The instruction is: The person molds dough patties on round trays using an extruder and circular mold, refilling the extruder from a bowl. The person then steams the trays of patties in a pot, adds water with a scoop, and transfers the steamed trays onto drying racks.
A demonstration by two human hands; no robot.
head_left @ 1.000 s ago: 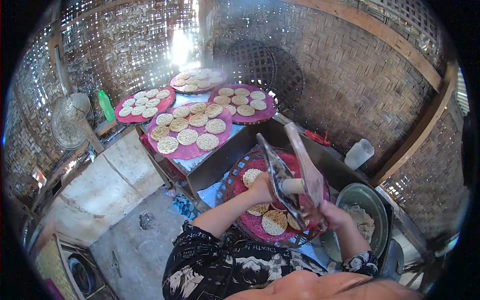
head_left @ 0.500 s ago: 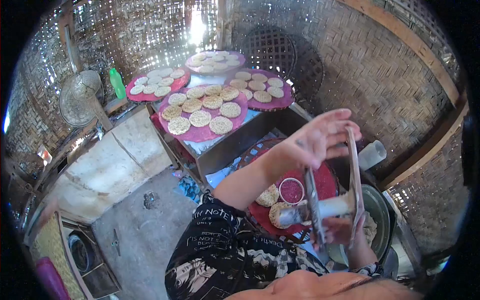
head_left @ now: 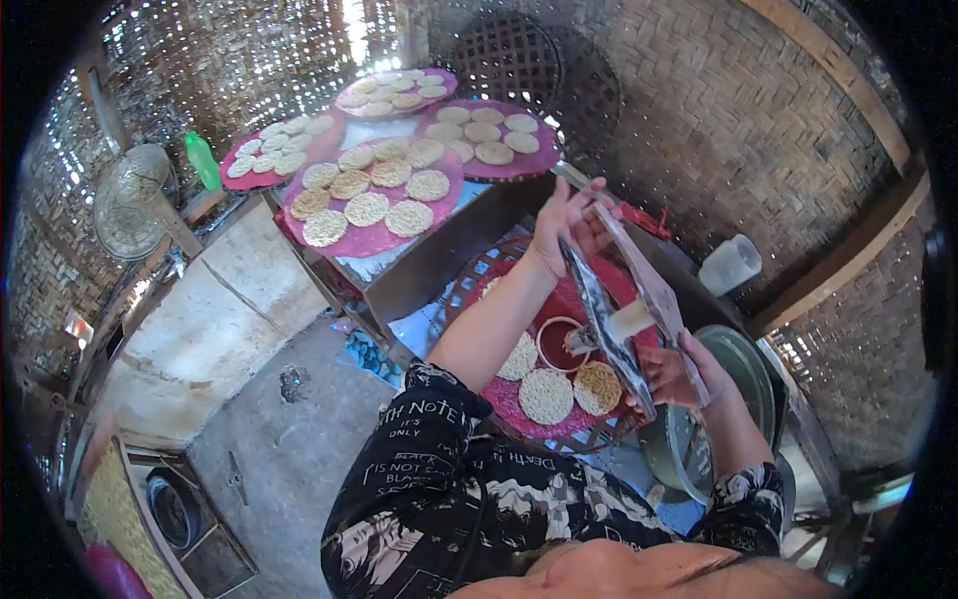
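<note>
A wooden press with two long boards and a pale cylinder between them hangs over a round pink-covered tray. My left hand is at the upper ends of the boards, its fingers spread between them. At the lower ends, my right hand is wrapped round the far board. The cylinder's near end is above a red cup with a white rim. Round noodle-like discs lie on the tray beside the cup.
Several pink trays of discs stand on the table behind. At the right are a green basin and a white plastic container. A green bottle and a wire strainer are at the left wall.
My left hand has moved from beside the near board to the boards' upper ends. The press has swung upright and then tilted back over the cup. The view has shifted.
</note>
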